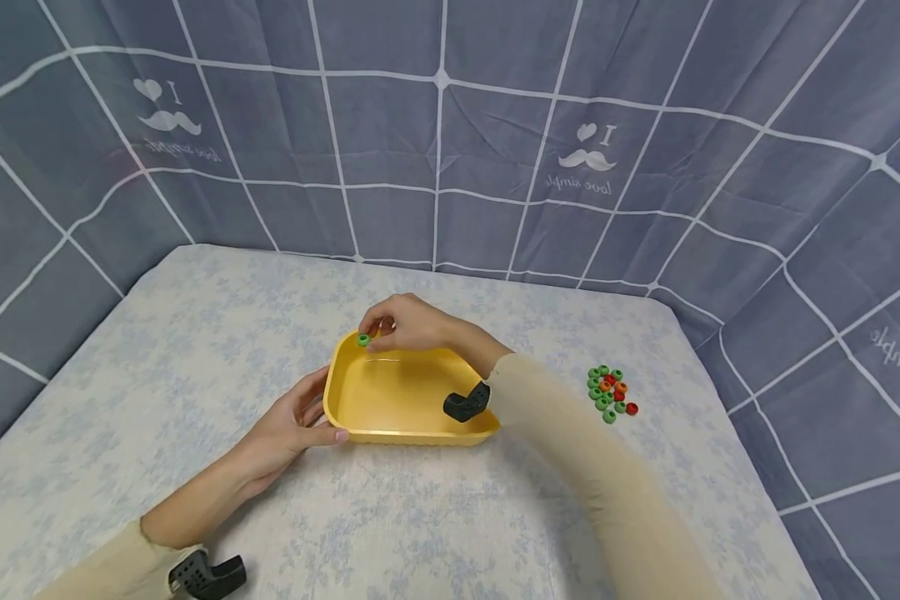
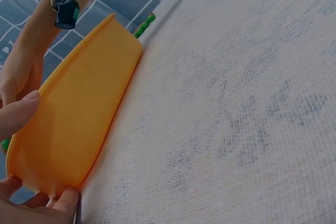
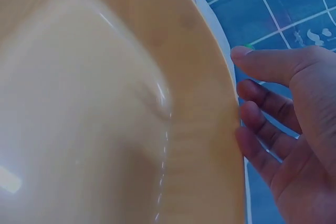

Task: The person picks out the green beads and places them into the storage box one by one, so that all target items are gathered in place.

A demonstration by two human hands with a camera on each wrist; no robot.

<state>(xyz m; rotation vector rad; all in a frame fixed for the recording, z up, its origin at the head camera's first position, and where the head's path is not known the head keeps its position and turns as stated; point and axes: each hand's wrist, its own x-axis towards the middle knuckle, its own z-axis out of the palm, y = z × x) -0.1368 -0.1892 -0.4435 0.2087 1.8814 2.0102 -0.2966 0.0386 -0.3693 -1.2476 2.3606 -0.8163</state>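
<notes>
A yellow plastic tray (image 1: pixel 401 396) with raised sides stands on the cloth-covered table. My left hand (image 1: pixel 288 425) grips its left end, the thumb by the near corner and the other fingers against the outer wall, as the left wrist view also shows. Over the tray's far left corner, my right hand (image 1: pixel 414 323) pinches a small green bead (image 1: pixel 363 340) with a hole in it. In the right wrist view that bead (image 3: pixel 249 47) is mostly hidden behind the thumb, and the inside of the tray (image 3: pixel 94 119) fills the left part.
Several green, red and orange beads (image 1: pixel 603 394) lie in a loose cluster to the tray's right. The table (image 1: pixel 435 517) has a pale floral cloth. Grey-blue curtains (image 1: pixel 390 133) with white grid lines stand behind it and along both sides.
</notes>
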